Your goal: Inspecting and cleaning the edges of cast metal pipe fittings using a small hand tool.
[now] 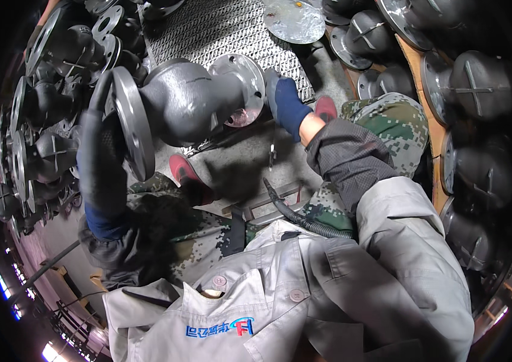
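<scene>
A grey cast valve body [177, 99] with a round bulging middle and a flange at each end lies crosswise in front of me. My left hand [102, 145], in a dark glove, grips its left flange [135, 123] from the outer side; part of that hand is blurred. At the other end, my right hand [286, 99], in a blue and grey glove, has its fingers against the edge of the right flange [238, 84], some of them hidden. A black corrugated hose [304, 220] with a thin tip rests over my lap below the valve body.
Behind the valve body lies a textured metal plate [201, 30], with a round metal disc [295, 21] at its far right. Similar grey castings [50, 102] are stacked along the left. More castings [479, 84] stand on the right beside wooden boards [416, 78].
</scene>
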Tool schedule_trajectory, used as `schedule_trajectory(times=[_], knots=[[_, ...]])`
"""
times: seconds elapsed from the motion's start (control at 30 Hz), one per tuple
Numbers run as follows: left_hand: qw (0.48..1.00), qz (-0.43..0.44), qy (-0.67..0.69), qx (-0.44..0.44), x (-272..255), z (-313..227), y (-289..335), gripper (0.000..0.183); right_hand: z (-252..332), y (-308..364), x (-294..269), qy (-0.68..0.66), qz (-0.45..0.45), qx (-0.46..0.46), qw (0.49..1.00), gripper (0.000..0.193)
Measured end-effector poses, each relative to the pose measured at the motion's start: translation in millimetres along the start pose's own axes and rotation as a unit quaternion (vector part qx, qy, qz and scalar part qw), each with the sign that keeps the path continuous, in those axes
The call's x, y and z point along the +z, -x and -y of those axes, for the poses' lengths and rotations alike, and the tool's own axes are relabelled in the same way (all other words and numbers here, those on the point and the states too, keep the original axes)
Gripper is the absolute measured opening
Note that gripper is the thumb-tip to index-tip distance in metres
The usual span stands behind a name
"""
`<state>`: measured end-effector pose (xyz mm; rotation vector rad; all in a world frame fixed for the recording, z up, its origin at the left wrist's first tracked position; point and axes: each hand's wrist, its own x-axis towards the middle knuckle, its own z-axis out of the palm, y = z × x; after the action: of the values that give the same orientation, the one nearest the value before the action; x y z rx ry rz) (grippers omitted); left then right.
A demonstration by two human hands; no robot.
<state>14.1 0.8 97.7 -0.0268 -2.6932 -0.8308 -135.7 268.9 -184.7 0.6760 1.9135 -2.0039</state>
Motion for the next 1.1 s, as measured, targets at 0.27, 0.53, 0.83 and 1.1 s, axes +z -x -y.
schedule_trajectory(times=[0.27, 0.53, 0.83, 1.1], knots=[[0.999, 0.023, 0.026, -0.041, 30, -17, 12, 0.09, 55, 88, 14, -0.086, 0.13, 0.043, 0.987, 0.039], [0.941, -0.015, 0.248, -0.232, 18, 16, 49, 0.093, 57, 111, 13, -0.014, 0.165, -0.006, 0.986, 0.029], [0.924, -0.035, 0.209, -0.318, 1, 29, 78, 0.045, 60, 158, -7, 0.102, 0.204, -0.007, 0.974, 0.029], [0.926, -0.013, 0.194, -0.324, -7, 26, 70, 0.048, 56, 164, -6, 0.061, 0.187, -0.11, 0.974, 0.04]])
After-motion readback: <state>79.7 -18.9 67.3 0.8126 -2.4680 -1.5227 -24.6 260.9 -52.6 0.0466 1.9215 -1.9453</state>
